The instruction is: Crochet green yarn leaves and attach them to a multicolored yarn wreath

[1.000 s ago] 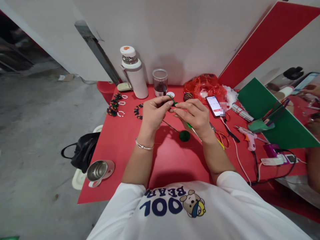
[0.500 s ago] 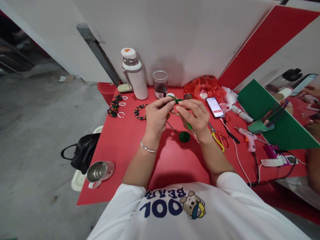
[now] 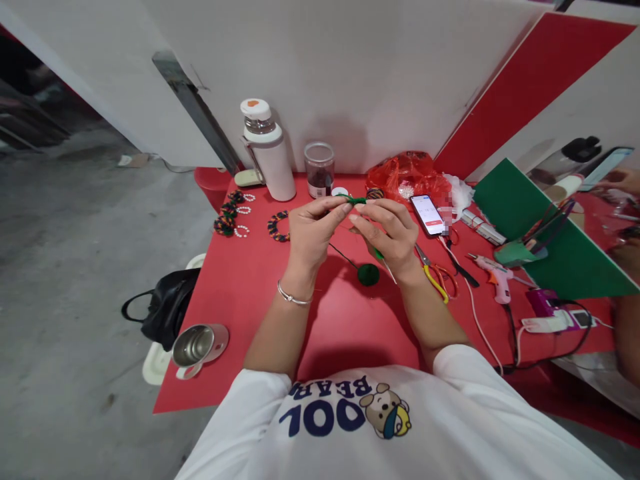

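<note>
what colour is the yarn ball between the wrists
The yarn ball is dark green, clearest in head view.

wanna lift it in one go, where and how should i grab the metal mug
Grip the mug by its handle, probably with the left hand, coming from the near side: the loop juts out that way, and the mug stands upright with its open rim up.
</note>
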A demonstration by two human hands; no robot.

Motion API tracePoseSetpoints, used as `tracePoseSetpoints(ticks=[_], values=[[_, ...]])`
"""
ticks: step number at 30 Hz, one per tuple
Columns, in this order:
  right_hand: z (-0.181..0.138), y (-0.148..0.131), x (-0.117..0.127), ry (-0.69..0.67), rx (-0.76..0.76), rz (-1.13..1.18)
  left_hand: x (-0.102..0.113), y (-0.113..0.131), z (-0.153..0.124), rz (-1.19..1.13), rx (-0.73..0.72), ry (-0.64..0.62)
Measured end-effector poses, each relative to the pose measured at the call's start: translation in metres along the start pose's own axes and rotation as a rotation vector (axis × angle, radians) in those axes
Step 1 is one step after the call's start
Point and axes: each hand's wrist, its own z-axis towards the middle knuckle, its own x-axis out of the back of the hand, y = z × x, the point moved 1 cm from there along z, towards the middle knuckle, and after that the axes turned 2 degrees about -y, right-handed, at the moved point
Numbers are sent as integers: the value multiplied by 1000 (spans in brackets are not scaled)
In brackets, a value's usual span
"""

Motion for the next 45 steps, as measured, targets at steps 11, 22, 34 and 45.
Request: tracePoseSetpoints(ticks=[11,22,34,45], values=[[-3,2,-3,-63,-45,28,2,-1,-1,46,-101,61],[0,0,-3,-45,-76,69,-2,-8,-2,4,-67,77],[-9,2,-11,59,-24,106,-4,12,-2,-304,333,-23],[7,10,12,-37,-155,453,-1,20,-1,-318,519,-200]])
